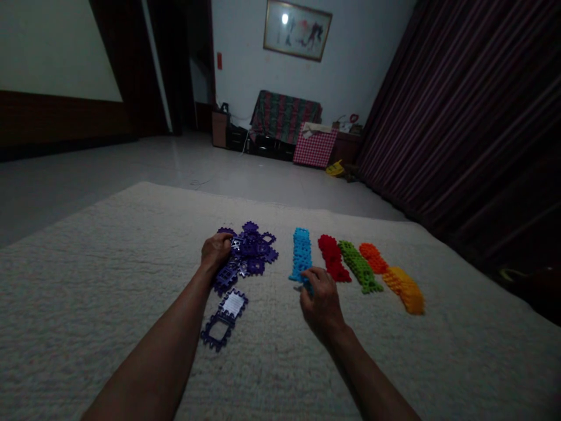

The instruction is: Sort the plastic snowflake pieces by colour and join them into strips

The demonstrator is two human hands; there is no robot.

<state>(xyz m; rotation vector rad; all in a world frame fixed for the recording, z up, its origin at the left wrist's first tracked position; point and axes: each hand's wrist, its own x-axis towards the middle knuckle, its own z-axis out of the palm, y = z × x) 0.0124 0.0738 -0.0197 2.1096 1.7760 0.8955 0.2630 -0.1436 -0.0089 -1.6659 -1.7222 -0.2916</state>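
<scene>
My left hand (pixel 215 249) is closed at the left side of a loose heap of purple interlocking plastic tiles (pixel 256 248), its fingertips on a purple piece at the edge. Nearer to me lie two more purple tiles with toothed edges, one an open frame (pixel 218 331). At the near end of a row of blue interlocking tiles (pixel 301 248), my right hand (pixel 323 298) pinches a blue tile (pixel 308 286), partly hidden by the fingers. Right of the blue row are rows of red tiles (pixel 333 257), green tiles (pixel 360 266), orange tiles (pixel 372 256) and yellow tiles (pixel 405 287).
Everything lies on a pale textured mat (pixel 144 245) over a tiled floor (pixel 118 164). Dark curtains (pixel 447 117) hang on the right. By the far wall stand a cloth-covered piece (pixel 284 114) and low cabinets, with a yellow object (pixel 335 169) on the floor.
</scene>
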